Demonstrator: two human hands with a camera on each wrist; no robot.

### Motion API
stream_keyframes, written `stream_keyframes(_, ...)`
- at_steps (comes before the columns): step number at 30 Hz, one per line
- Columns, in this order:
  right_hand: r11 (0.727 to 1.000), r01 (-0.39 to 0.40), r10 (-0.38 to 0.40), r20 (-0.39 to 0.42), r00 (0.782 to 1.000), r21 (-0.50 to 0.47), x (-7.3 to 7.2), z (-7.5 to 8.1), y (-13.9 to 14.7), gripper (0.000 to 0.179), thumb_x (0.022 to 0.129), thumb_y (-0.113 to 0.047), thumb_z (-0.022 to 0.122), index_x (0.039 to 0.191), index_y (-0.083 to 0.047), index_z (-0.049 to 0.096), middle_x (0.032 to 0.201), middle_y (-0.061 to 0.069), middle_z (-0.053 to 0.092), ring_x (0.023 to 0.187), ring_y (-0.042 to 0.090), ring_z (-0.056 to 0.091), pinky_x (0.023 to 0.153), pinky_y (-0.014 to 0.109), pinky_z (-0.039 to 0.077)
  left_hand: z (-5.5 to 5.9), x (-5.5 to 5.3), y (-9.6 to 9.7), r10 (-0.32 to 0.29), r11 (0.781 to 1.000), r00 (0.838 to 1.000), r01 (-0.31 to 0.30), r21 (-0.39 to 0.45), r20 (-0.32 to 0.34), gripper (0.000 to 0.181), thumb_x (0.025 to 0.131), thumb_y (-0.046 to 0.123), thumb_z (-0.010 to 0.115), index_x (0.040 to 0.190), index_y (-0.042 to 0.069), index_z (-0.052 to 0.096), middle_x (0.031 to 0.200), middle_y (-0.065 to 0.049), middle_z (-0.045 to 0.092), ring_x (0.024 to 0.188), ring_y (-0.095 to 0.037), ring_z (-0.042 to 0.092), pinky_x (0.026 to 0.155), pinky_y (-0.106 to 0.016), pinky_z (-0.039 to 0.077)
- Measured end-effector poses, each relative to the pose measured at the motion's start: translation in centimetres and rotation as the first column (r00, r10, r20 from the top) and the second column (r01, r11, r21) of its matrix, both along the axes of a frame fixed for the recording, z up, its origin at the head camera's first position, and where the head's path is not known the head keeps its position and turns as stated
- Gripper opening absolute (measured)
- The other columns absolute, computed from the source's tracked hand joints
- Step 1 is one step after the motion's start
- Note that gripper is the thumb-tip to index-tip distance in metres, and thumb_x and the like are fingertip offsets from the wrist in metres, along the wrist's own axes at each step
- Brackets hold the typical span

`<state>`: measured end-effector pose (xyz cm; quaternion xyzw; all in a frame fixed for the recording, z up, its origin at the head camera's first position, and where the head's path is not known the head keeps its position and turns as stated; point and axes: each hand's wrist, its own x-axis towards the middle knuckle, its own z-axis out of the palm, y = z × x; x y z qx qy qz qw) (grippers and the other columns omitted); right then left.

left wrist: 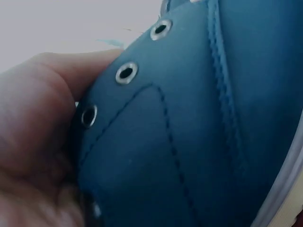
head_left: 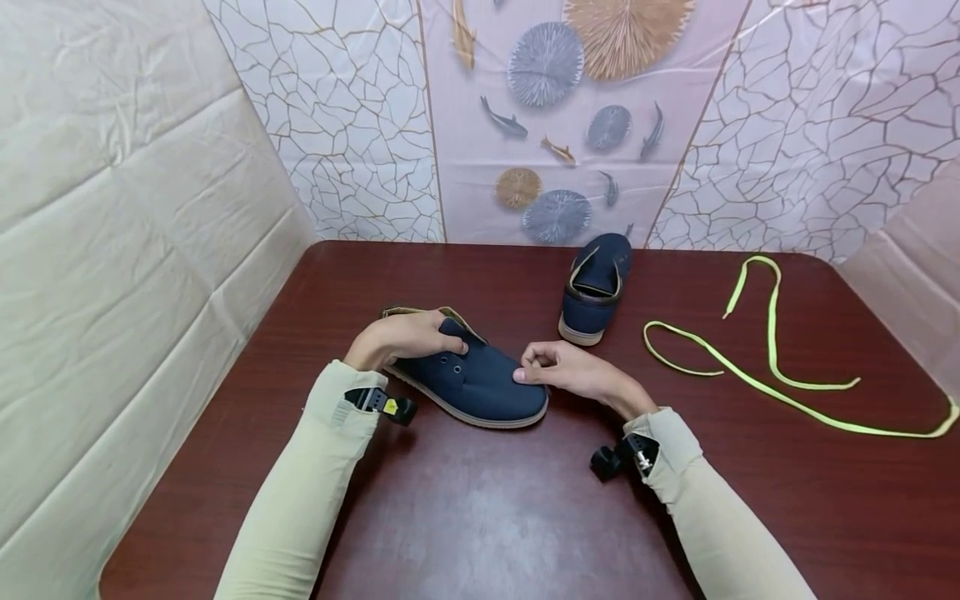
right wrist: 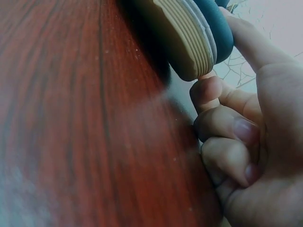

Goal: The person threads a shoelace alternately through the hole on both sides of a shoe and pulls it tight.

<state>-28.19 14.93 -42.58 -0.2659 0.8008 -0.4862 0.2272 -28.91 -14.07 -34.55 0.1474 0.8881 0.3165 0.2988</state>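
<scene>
With my left hand (head_left: 408, 337) gripping it near the eyelets (left wrist: 126, 73) and my right hand (head_left: 576, 371) pinching its toe (head_left: 517, 402), the navy shoe (head_left: 483, 385) on the counter (head_left: 465, 517) looks light, soft-topped, and best steadied by its stiffer sole (head_left: 491, 423).

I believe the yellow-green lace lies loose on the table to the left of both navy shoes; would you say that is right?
Not quite: the head view shows the yellow-green lace to the right of both the nearer navy shoe and the farther navy shoe. It does lie loose on the table.
</scene>
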Motion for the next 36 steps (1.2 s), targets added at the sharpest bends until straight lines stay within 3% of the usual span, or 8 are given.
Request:
stream_keyframes(4,1.000,-0.001,0.001,0.001,1.000,-0.005,0.1,0.0,0.2,0.016,0.103,-0.020,0.068,0.099,-0.005,0.063,0.078,-0.003,0.048,0.070,0.012,0.044,0.069,0.026,0.037,-0.3,-0.1,0.3,-0.002,0.997,1.000,0.001,0.071,0.009,0.025,0.107,0.025,0.059,0.092,0.008,0.071,0.083,-0.002,0.060,0.087,-0.019,0.060,0.085,-0.033,0.046)
stream_keyframes(11,1.000,0.010,-0.011,0.055,0.998,0.015,-0.1,0.1,0.5,0.019,0.105,-0.025,0.067,0.103,-0.007,0.063,0.073,-0.002,0.046,0.058,0.013,0.038,0.054,0.025,0.031,-0.8,-0.4,-0.1,0.086,0.963,0.990,-0.111,0.246,0.112,0.022,0.106,0.022,0.062,0.113,0.007,0.076,0.090,-0.002,0.071,0.094,-0.018,0.068,0.084,-0.031,0.052)
stream_keyframes(17,0.997,0.044,-0.051,0.105,0.993,0.068,-0.7,0.3,1.5,0.027,0.108,-0.032,0.064,0.115,-0.006,0.065,0.078,0.004,0.053,0.057,0.016,0.045,0.047,0.025,0.033,-1.2,-0.1,0.3,0.096,0.893,0.959,-0.202,0.402,0.268,0.026,0.108,0.019,0.059,0.125,0.002,0.070,0.097,-0.004,0.076,0.089,-0.017,0.074,0.081,-0.032,0.059)
stream_keyframes(21,0.996,0.064,-0.072,0.128,0.989,0.065,-1.0,0.7,2.7,0.030,0.110,-0.031,0.059,0.122,-0.004,0.064,0.079,0.004,0.052,0.054,0.016,0.043,0.047,0.025,0.037,-1.4,0.1,1.1,0.103,0.845,0.942,-0.252,0.471,0.320,0.029,0.109,0.020,0.057,0.126,0.001,0.070,0.089,-0.001,0.077,0.081,-0.012,0.073,0.072,-0.028,0.057)
stream_keyframes(26,0.996,0.076,-0.082,0.179,0.980,0.045,-1.3,1.7,4.5,0.040,0.114,-0.034,0.049,0.128,0.002,0.060,0.069,0.003,0.052,0.051,0.016,0.043,0.049,0.028,0.041,-1.4,0.2,2.8,0.132,0.768,0.918,-0.333,0.547,0.374,0.024,0.110,0.019,0.055,0.111,0.002,0.071,0.080,-0.002,0.075,0.073,-0.010,0.072,0.067,-0.024,0.056)
stream_keyframes(28,0.996,0.058,-0.070,0.195,0.978,0.069,-1.4,2.1,5.2,0.045,0.115,-0.037,0.044,0.129,0.004,0.059,0.066,0.004,0.053,0.050,0.015,0.044,0.050,0.028,0.042,-1.3,0.4,3.6,0.137,0.751,0.912,-0.350,0.561,0.386,0.023,0.110,0.020,0.055,0.101,0.005,0.070,0.078,-0.001,0.074,0.072,-0.010,0.071,0.068,-0.024,0.055)
stream_keyframes(32,0.990,0.011,-0.043,0.227,0.973,0.141,-1.5,2.6,6.3,0.050,0.115,-0.038,0.043,0.130,0.007,0.059,0.063,0.006,0.057,0.049,0.015,0.049,0.049,0.028,0.045,-1.2,0.9,4.7,0.117,0.765,0.927,-0.313,0.563,0.357,0.028,0.109,0.023,0.056,0.088,0.010,0.068,0.070,0.004,0.067,0.065,-0.007,0.062,0.067,-0.022,0.049)
stream_keyframes(36,0.987,-0.002,-0.042,0.268,0.962,0.160,-1.5,2.7,7.2,0.050,0.115,-0.035,0.045,0.137,0.009,0.054,0.067,0.008,0.063,0.053,0.016,0.055,0.051,0.029,0.049,-1.2,1.3,5.2,0.053,0.793,0.951,-0.225,0.566,0.304,0.026,0.110,0.022,0.054,0.103,0.006,0.073,0.075,0.007,0.069,0.069,-0.005,0.060,0.068,-0.021,0.047)
